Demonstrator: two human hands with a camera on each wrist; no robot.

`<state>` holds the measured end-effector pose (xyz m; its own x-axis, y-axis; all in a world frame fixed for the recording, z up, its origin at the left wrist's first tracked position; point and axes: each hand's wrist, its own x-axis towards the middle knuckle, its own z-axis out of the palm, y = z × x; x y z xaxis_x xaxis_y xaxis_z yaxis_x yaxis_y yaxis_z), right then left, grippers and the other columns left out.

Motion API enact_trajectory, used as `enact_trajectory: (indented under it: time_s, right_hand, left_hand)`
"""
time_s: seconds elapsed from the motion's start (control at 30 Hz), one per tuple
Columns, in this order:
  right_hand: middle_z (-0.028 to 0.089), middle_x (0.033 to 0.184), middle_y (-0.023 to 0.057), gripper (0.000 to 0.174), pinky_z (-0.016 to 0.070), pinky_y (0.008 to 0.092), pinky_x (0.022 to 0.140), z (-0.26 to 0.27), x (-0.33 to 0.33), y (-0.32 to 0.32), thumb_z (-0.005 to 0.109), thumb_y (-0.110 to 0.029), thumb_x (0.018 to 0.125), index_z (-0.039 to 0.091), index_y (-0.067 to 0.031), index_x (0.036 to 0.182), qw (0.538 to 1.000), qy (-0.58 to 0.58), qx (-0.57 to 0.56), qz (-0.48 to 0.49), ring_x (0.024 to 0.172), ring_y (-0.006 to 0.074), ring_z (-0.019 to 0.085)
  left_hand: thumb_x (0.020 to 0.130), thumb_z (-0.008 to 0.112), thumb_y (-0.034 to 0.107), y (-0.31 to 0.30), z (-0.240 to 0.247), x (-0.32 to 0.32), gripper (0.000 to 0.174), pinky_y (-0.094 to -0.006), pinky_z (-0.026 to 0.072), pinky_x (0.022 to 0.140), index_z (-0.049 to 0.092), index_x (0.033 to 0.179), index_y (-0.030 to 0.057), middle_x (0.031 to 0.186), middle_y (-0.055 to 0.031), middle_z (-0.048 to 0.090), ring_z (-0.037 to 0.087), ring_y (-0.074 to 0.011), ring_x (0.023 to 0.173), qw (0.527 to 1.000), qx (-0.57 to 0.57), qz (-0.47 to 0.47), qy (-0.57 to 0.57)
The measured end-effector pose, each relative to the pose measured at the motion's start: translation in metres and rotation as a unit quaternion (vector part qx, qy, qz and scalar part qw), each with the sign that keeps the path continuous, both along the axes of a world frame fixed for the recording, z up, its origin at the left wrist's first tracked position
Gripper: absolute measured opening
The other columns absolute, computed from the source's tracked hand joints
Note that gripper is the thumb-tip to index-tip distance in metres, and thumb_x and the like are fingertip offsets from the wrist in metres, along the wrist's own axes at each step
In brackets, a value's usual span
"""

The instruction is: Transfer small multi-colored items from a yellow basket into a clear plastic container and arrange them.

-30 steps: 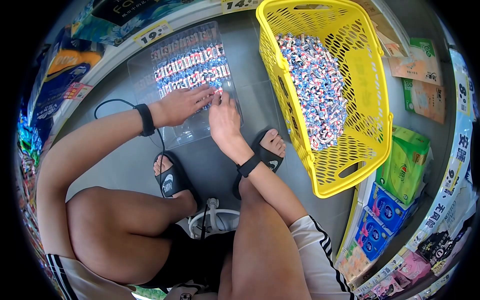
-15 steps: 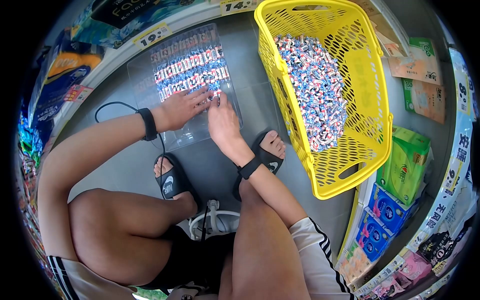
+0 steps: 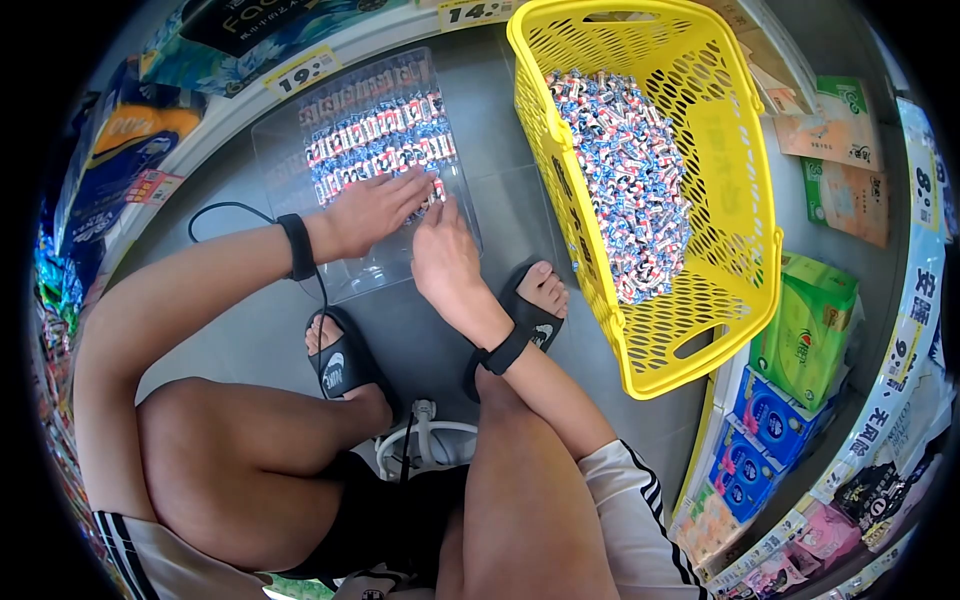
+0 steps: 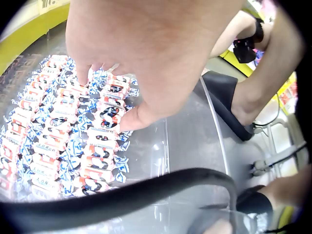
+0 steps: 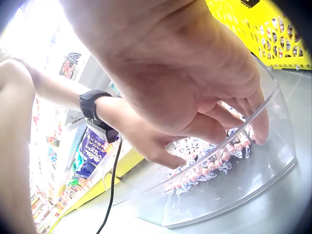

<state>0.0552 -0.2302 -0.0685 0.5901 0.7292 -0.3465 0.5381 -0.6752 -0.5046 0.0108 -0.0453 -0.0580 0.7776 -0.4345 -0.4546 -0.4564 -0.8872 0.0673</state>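
Note:
A clear plastic box on the floor holds rows of wrapped candies in red, white and blue twists. My left hand reaches over the nearest row, its fingers spread on the candies. In the left wrist view, the thumb rests along that row's near side. The right hand comes in over the box's right side, fingertips down by the row's right end. One candy lies just beyond those fingertips. In the right wrist view, thumb and fingers stand apart, reaching inside the clear wall.
A yellow basket with a heap of the same candies stands to the right. Shelves with price tags border the far side; tissue packs line the right. A black cable runs from the left wristband. Sandaled feet flank the near side.
My right hand has drawn back slightly toward me from the row's end, uncovering a candy there. The left hand stays over the row, its fingers shifting a little.

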Motion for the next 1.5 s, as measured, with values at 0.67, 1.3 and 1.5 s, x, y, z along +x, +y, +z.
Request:
enact_trajectory:
  time_s: [0.67,1.3,1.5]
  right_hand:
    - [0.037,0.159,0.0374,0.077,0.0514,0.0461,0.111,-0.002,-0.002,0.0,0.074,-0.004,0.084,0.04,0.0222,0.148,0.996,0.05,-0.065,0.028,0.136,0.0446,0.054]
    - [0.039,0.158,0.0274,0.069,0.0521,0.0505,0.109,-0.009,0.002,0.0,0.077,-0.018,0.092,0.046,0.0108,0.147,0.997,0.045,-0.064,0.008,0.135,0.0478,0.052]
    - [0.041,0.155,0.025,0.063,0.0506,0.0526,0.11,-0.013,0.001,0.001,0.077,-0.017,0.092,0.05,0.0096,0.142,0.997,0.043,-0.066,0.005,0.135,0.0485,0.051]
  left_hand:
    - [0.086,0.074,0.015,0.0,-0.011,0.011,0.088,-0.0414,0.0318,0.128,0.033,0.164,0.0043,0.174,-0.0086,0.029,0.027,-0.025,0.161,1.0,-0.014,0.001,0.003]
    - [0.093,0.071,0.02,0.006,-0.019,0.006,0.081,-0.0404,0.0336,0.127,0.036,0.165,0.0096,0.175,-0.0039,0.027,0.027,-0.0234,0.161,0.999,0.0,-0.017,-0.036]
    - [0.094,0.07,0.024,0.004,-0.012,0.009,0.083,-0.0392,0.0335,0.127,0.033,0.166,0.0097,0.175,-0.0037,0.026,0.027,-0.0226,0.161,0.998,0.048,-0.042,-0.027]
